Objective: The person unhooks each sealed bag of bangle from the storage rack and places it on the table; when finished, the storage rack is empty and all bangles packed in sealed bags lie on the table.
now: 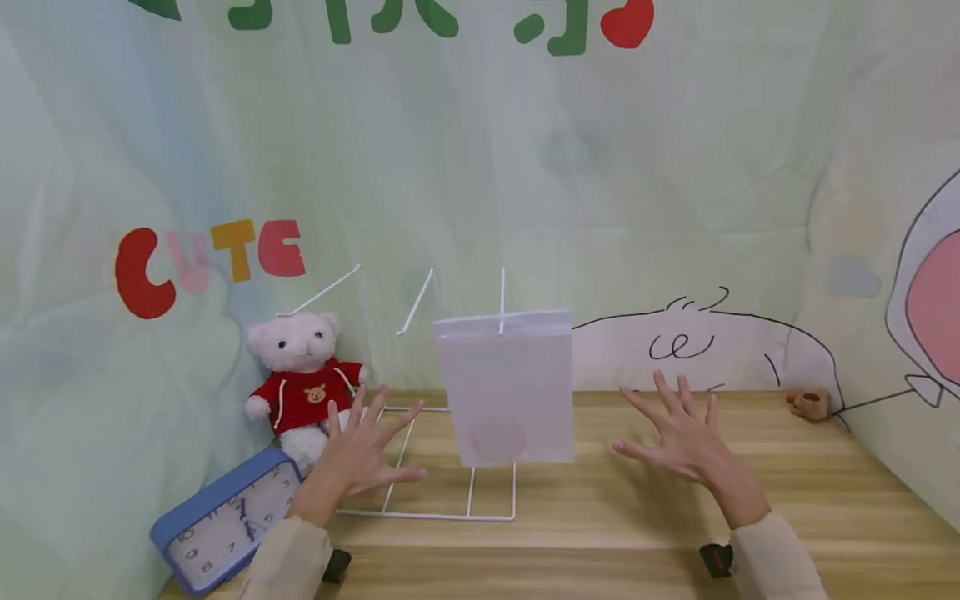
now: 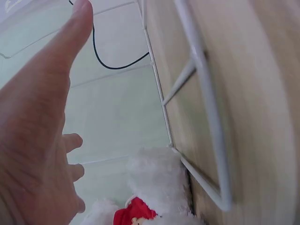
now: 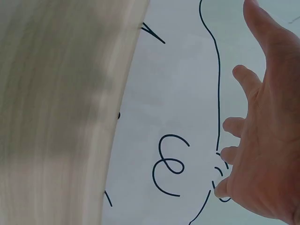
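Note:
The left hand (image 1: 358, 454) is spread with nothing in it, over the left part of a white wire rack (image 1: 442, 517) and in front of a white teddy bear (image 1: 303, 375) in a red top. Its fingers are also apart in the left wrist view, beside the rack's wire (image 2: 213, 108). On the rack's right prong hangs a pale, translucent packet (image 1: 510, 392). To the right of the packet, the right hand (image 1: 678, 437) hovers with fingers spread, holding nothing; the right wrist view shows this hand (image 3: 276, 126) near the backdrop.
A blue clock (image 1: 232, 521) leans at the left below the bear. A small brown object (image 1: 810, 405) lies at the back right of the wooden table (image 1: 615, 517). Two bare prongs (image 1: 416, 302) of the rack stick out left of the packet. A printed cloth backdrop (image 1: 450, 167) stands behind.

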### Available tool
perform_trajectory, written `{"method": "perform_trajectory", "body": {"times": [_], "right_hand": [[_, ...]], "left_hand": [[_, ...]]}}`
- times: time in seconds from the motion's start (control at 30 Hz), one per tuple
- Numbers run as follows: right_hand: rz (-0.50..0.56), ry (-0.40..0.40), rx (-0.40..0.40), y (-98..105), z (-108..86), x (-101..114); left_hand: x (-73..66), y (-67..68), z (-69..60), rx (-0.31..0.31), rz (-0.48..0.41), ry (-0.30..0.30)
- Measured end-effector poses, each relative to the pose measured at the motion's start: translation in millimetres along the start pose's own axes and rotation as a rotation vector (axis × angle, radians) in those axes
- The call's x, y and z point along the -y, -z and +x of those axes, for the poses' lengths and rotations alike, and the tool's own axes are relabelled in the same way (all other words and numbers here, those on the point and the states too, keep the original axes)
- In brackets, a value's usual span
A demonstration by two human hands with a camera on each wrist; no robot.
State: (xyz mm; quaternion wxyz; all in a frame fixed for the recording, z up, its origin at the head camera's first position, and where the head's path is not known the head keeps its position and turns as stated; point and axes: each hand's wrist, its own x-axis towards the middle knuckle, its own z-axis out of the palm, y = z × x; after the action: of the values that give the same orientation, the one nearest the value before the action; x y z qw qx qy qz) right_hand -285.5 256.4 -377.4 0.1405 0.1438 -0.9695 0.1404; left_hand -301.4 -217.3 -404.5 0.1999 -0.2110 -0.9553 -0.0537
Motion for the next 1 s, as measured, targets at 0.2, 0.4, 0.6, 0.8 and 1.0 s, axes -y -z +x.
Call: {"method": "perform_trajectory", "body": {"times": [0.2,0.4,0.6,0.8,1.0], "right_hand": [[0.019,-0.019,0.034,0.5,4.2,0.3],[0.020,-0.004,0.040,-0.5,6.9,-0.3],[-0.005,0.010,0.045,-0.2,11.7,0.2],[0.007,0.007,0.050,-1.6,12.6,1.1],[-0.029,0.058,-0.006,-3.1,13.8,1.9]], "left_hand": [[-3.8,1.5,5.0,0.052,-0.010,0.027],[-4.4,0.4,8.1,0.055,-0.002,0.026],[-3.4,-1.2,11.4,0.051,0.022,0.023],[-6.3,-0.4,11.1,0.054,0.014,0.013],[-7.2,-6.1,11.3,0.058,-0.026,-0.007]]}}
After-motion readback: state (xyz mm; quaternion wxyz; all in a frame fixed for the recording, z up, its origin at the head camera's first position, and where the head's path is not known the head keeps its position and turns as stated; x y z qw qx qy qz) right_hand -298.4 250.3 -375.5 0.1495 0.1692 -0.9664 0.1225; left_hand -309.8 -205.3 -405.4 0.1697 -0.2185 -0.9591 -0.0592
